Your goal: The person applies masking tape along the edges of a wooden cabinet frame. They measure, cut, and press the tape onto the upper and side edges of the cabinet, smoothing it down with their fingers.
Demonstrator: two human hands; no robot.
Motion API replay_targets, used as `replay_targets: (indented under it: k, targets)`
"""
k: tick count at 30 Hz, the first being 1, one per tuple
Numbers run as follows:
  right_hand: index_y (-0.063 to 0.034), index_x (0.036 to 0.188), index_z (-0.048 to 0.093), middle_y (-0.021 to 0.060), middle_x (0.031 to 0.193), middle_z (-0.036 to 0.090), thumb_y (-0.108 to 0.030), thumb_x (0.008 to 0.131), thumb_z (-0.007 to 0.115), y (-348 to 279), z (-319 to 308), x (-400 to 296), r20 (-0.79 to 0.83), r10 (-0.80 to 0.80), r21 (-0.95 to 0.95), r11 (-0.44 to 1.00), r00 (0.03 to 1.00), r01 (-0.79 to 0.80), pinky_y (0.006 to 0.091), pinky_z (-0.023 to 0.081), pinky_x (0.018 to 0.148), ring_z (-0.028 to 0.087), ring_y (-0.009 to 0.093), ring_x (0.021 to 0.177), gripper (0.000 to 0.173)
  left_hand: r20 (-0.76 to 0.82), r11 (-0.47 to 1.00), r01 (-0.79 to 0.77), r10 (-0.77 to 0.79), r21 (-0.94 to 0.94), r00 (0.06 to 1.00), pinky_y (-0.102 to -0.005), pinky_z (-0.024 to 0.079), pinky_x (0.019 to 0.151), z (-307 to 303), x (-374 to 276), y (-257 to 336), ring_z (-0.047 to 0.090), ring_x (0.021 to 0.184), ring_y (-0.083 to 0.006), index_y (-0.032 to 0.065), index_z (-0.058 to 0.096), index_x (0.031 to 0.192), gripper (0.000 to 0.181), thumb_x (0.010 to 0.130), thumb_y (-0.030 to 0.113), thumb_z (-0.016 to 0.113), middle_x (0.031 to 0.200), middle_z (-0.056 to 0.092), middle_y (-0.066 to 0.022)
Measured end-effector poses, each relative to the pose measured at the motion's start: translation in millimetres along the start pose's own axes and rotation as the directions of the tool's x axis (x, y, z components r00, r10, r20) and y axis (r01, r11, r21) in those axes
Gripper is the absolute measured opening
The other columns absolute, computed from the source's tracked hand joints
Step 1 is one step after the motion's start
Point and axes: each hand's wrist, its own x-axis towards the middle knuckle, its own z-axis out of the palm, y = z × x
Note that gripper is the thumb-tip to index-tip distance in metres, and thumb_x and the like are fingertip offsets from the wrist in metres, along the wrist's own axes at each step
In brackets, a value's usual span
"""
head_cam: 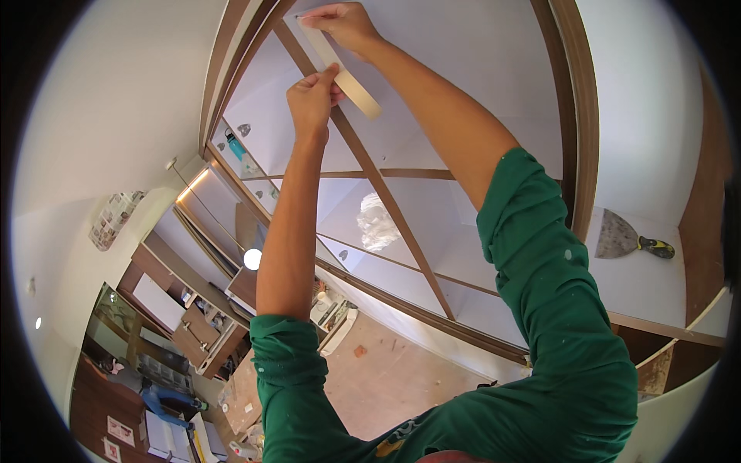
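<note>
Both my arms reach up to the upper part of a built-in shelving unit with brown edges [362,147]. My right hand [347,26] pinches the upper end of a strip of cream masking tape [360,95] between thumb and fingers, near a pale panel. Lower down, my left hand [315,98] grips the same tape between thumb and fingers. The tape's wider part extends past my left hand towards the lower right; whether it is a roll seen edge-on is hard to tell.
A putty knife [634,240] lies on a white shelf at the right. Crumpled white sheeting [377,223] and a blue bottle [234,144] sit in compartments. A hanging globe lamp [252,259] is at the left. Another person [165,399] is at the lower left, by boards.
</note>
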Motion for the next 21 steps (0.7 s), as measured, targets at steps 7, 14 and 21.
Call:
replay_targets:
  k: [7, 14, 21]
  targets:
    - [-0.0019, 0.095, 0.078, 0.0067, 0.089, 0.076, -0.014, 0.079, 0.085, 4.6, 12.9, 13.4, -0.075, -0.012, 0.055, 0.998, 0.997, 0.016, 0.0278, 0.053, 0.072, 0.068, 0.012, 0.081, 0.021, -0.014, 0.988, -0.141, 0.141, -0.064, 0.99, -0.0227, 0.043, 0.062, 0.7, 12.4, -3.1, 0.054, 0.063, -0.0076, 0.0011, 0.073, 0.083, 0.026, 0.092, 0.025, 0.078, 0.07, 0.064, -0.0006]
    - [-0.0017, 0.096, 0.076, 0.005, 0.087, 0.074, -0.01, 0.092, 0.072, 22.8, 16.2, 18.6, -0.098, -0.131, -0.007, 0.991, 0.987, 0.131, 0.0288, 0.052, 0.073, 0.064, 0.011, 0.078, 0.011, -0.051, 0.97, -0.213, 0.209, -0.118, 0.977, -0.0212, 0.037, 0.057, 4.6, 18.2, -15.5, 0.048, 0.06, -0.005, 0.0008, 0.073, 0.083, 0.024, 0.091, 0.023, 0.079, 0.07, 0.064, 0.001]
    - [-0.0004, 0.096, 0.076, 0.0064, 0.087, 0.075, -0.011, 0.09, 0.073, 26.7, 22.5, 20.0, -0.097, -0.112, 0.058, 0.991, 0.989, 0.118, 0.0282, 0.053, 0.074, 0.065, 0.012, 0.08, 0.012, -0.098, 0.962, -0.246, 0.235, -0.116, 0.967, -0.0219, 0.034, 0.055, 5.4, 14.7, -16.4, 0.045, 0.058, -0.0043, 0.0012, 0.072, 0.081, 0.024, 0.093, 0.021, 0.077, 0.068, 0.062, 0.0015]
